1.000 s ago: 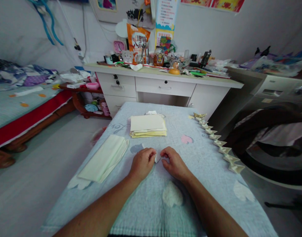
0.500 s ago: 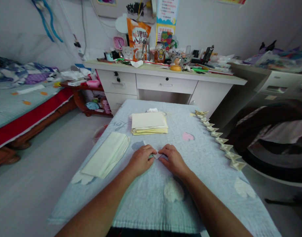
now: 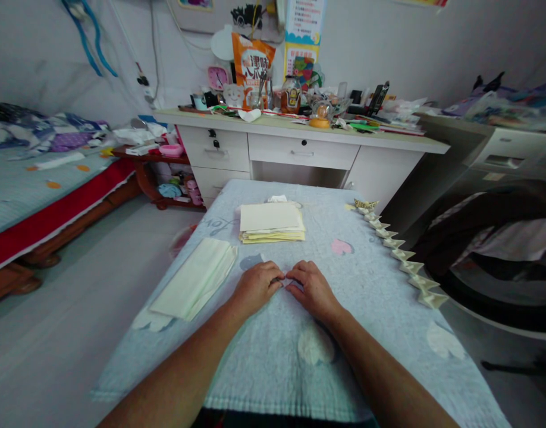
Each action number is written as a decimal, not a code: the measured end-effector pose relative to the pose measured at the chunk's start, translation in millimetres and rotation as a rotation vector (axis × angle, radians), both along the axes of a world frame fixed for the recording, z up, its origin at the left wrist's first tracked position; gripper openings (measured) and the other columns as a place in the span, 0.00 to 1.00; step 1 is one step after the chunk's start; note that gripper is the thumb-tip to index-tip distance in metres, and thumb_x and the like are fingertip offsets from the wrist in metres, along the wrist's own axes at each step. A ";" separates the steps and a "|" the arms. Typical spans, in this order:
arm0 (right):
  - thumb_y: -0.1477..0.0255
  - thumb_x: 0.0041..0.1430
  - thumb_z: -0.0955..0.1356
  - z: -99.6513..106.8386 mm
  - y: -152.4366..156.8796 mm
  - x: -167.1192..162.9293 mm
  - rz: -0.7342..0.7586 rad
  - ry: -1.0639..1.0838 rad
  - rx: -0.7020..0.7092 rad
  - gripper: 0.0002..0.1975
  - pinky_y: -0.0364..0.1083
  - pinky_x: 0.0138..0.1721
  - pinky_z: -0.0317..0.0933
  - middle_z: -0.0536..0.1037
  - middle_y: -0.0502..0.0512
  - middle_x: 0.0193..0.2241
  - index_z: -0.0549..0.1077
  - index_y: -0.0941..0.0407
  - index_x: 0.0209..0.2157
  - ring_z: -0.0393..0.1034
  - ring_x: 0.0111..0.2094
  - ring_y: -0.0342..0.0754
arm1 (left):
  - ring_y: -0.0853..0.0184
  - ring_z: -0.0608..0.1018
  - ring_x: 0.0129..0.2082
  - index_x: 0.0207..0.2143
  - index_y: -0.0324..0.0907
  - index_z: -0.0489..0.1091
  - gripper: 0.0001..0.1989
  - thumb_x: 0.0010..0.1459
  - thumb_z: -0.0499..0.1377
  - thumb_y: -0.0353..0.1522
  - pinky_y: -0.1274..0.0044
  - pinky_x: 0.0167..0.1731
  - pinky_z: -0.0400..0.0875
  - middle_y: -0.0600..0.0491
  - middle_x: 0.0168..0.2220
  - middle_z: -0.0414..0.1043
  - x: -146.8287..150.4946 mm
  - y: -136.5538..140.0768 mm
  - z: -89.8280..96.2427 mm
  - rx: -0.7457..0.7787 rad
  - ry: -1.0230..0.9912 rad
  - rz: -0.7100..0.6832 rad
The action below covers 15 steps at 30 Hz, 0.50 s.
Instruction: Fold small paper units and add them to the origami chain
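Note:
Just above the middle of the cloth-covered table (image 3: 273,351), my left hand (image 3: 259,285) and my right hand (image 3: 312,286) face each other, thumbs and fingertips pinched. Between them they hold a small piece of folded paper (image 3: 284,283), mostly hidden by the fingers. To the left lies a slanted stack of pale green paper sheets (image 3: 190,279). Beyond my hands sits a pile of cream and yellow paper (image 3: 272,219). Along the right side runs a row of pointed folded paper pieces (image 3: 402,254), with a patterned piece (image 3: 366,204) at its far end.
A white desk (image 3: 302,151) stands behind the table, its top crowded with a snack bag (image 3: 254,62), a jar (image 3: 291,98) and clutter. On the left is a bed (image 3: 41,178) beside a low wooden shelf (image 3: 161,157). A front-loading washing machine (image 3: 500,160) is at the right.
Both hands stay nearly in place around the folded paper. Less of the paper shows between the fingers now. The view has shifted slightly.

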State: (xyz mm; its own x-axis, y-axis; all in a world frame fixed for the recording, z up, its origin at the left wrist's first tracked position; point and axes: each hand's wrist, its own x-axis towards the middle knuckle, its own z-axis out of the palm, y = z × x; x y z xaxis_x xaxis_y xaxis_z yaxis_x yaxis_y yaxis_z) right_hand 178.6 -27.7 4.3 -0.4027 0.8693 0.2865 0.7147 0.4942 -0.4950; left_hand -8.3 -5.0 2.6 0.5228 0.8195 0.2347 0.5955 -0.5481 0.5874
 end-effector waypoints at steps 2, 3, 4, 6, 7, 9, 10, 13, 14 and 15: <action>0.74 0.56 0.70 0.6 0.1 -0.7 0.006 -0.022 0.007 0.09 0.49 0.43 0.58 0.73 0.56 0.36 0.76 0.56 0.41 0.63 0.39 0.50 | 0.65 0.75 0.39 0.36 0.43 0.75 0.07 0.53 0.61 0.27 0.77 0.40 0.67 0.52 0.37 0.74 -0.1 0.3 0.5 -0.016 -0.003 0.008; 0.74 0.57 0.69 0.8 0.3 -1.0 0.010 -0.031 0.012 0.08 0.49 0.43 0.58 0.73 0.56 0.36 0.76 0.56 0.40 0.63 0.39 0.49 | 0.65 0.75 0.39 0.36 0.43 0.75 0.07 0.53 0.61 0.27 0.77 0.39 0.67 0.52 0.37 0.74 0.0 0.4 0.7 -0.026 -0.001 0.013; 0.73 0.58 0.69 0.9 0.6 -1.1 0.012 -0.037 0.018 0.08 0.48 0.42 0.58 0.73 0.56 0.35 0.76 0.56 0.40 0.63 0.38 0.49 | 0.65 0.75 0.38 0.36 0.43 0.75 0.07 0.53 0.61 0.27 0.77 0.38 0.68 0.52 0.37 0.74 0.0 0.5 1.0 -0.035 0.002 0.021; 0.73 0.60 0.68 0.8 1.1 -1.0 0.019 -0.047 0.028 0.07 0.48 0.42 0.58 0.73 0.55 0.35 0.76 0.56 0.39 0.63 0.38 0.49 | 0.66 0.75 0.38 0.36 0.42 0.75 0.07 0.53 0.61 0.27 0.78 0.38 0.68 0.52 0.37 0.74 0.0 0.7 1.4 -0.042 0.009 0.035; 0.73 0.60 0.67 0.6 1.3 -0.9 0.024 -0.052 0.030 0.07 0.48 0.42 0.58 0.73 0.55 0.35 0.76 0.56 0.39 0.63 0.38 0.48 | 0.66 0.75 0.38 0.36 0.42 0.75 0.07 0.53 0.61 0.27 0.78 0.38 0.68 0.52 0.37 0.73 -0.1 0.8 1.5 -0.040 0.013 0.035; 0.73 0.60 0.67 0.0 1.4 -0.6 0.031 -0.061 0.034 0.06 0.48 0.42 0.57 0.73 0.55 0.35 0.76 0.55 0.39 0.63 0.38 0.48 | 0.66 0.75 0.38 0.35 0.43 0.75 0.06 0.54 0.60 0.28 0.78 0.38 0.68 0.53 0.36 0.74 -0.4 1.1 1.2 -0.031 0.022 0.023; 0.73 0.60 0.67 -0.2 1.3 -0.6 0.031 -0.065 0.034 0.07 0.48 0.42 0.57 0.73 0.55 0.35 0.75 0.55 0.39 0.63 0.38 0.48 | 0.66 0.75 0.38 0.35 0.43 0.75 0.06 0.54 0.60 0.28 0.78 0.39 0.67 0.53 0.36 0.74 -0.6 1.3 0.9 -0.025 0.027 0.014; 0.73 0.58 0.69 -0.5 0.6 -1.2 0.010 -0.065 0.032 0.08 0.48 0.43 0.57 0.72 0.55 0.36 0.74 0.55 0.41 0.63 0.39 0.49 | 0.67 0.75 0.38 0.35 0.43 0.76 0.06 0.55 0.59 0.28 0.78 0.39 0.67 0.53 0.36 0.74 -1.2 1.9 -0.2 -0.007 0.040 -0.001; 0.73 0.57 0.69 -0.5 0.4 -1.7 0.003 -0.066 0.028 0.09 0.48 0.44 0.57 0.72 0.55 0.36 0.74 0.56 0.41 0.63 0.40 0.49 | 0.67 0.75 0.38 0.35 0.43 0.76 0.06 0.56 0.59 0.28 0.78 0.40 0.67 0.53 0.36 0.74 -1.3 2.0 -0.5 0.000 0.044 -0.003; 0.73 0.56 0.70 -0.5 0.4 -2.2 -0.002 -0.067 0.026 0.10 0.48 0.44 0.57 0.72 0.55 0.36 0.74 0.56 0.41 0.63 0.40 0.49 | 0.67 0.75 0.38 0.35 0.43 0.76 0.06 0.56 0.59 0.28 0.78 0.40 0.67 0.53 0.36 0.74 -1.5 2.1 -0.7 0.007 0.048 -0.004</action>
State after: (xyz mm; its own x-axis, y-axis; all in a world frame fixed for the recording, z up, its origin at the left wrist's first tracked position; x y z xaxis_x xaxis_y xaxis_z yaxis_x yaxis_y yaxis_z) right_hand 176.4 -27.3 3.8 -0.4200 0.8629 0.2811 0.7466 0.5046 -0.4334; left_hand -9.8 -3.0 1.9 0.5371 0.8158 0.2147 0.6205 -0.5545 0.5545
